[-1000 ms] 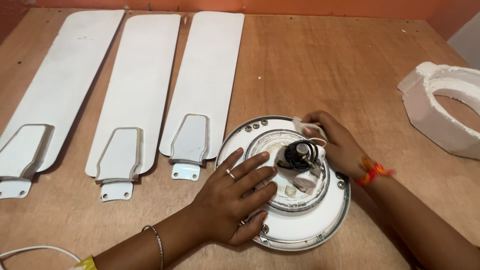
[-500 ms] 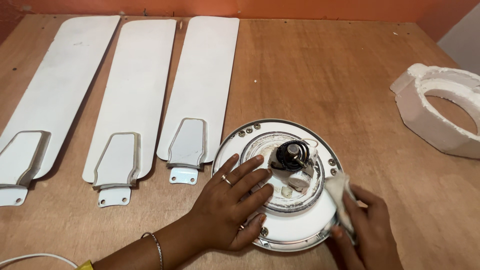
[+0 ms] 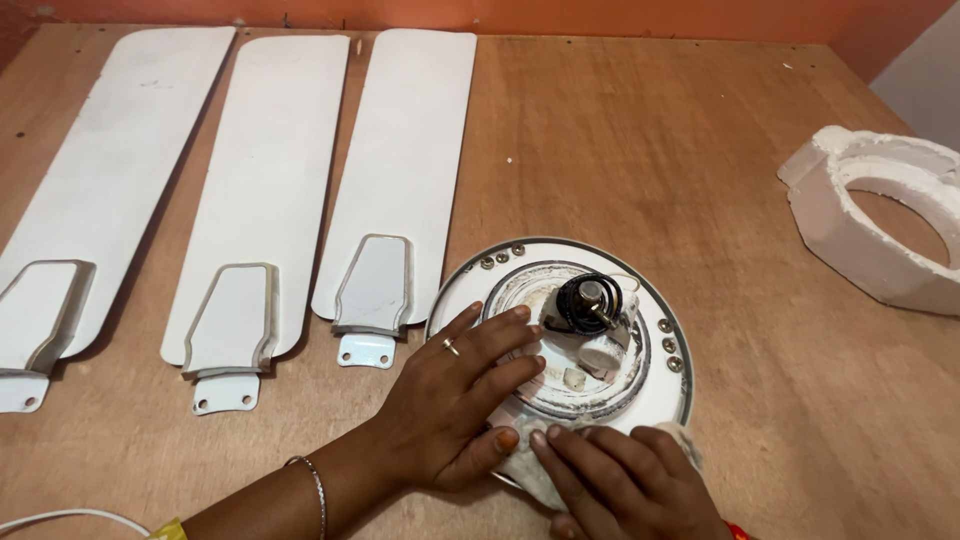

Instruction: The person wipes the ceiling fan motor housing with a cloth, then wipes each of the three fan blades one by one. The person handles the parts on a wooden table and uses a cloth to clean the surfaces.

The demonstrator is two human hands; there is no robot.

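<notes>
A: Position of fan motor (image 3: 590, 340)?
B: Flat on the wooden bench (image 3: 700, 150), near the front edge, right of centre. Round white housing, screws along the upper rim, black coil and short shaft at the hub.

A: Left hand (image 3: 455, 400)?
B: Laid palm-down on the left part of the motor top. Fingers (image 3: 500, 345) spread and released, gripping nothing, only pressing. Ring on one finger, thin bangle at the wrist.

A: Right hand (image 3: 625, 480)?
B: At the near rim of the motor, low in the frame, partly cut off. Fingers bent down over a whitish cloth (image 3: 525, 470), pinning it against the rim. Pressed on the cloth more than clenched round it.

A: Hands relative to each other?
B: Just beside, left thumb almost touching the right fingertips.

A: Rest of bench?
B: Three white fan blades (image 3: 265, 190) side by side at the left, metal brackets pointing toward the front edge, rightmost bracket just beside the motor. White foam packing ring (image 3: 880, 215) at the far right, well apart from the motor. Thin white cable (image 3: 70, 518) at the lower left corner.
</notes>
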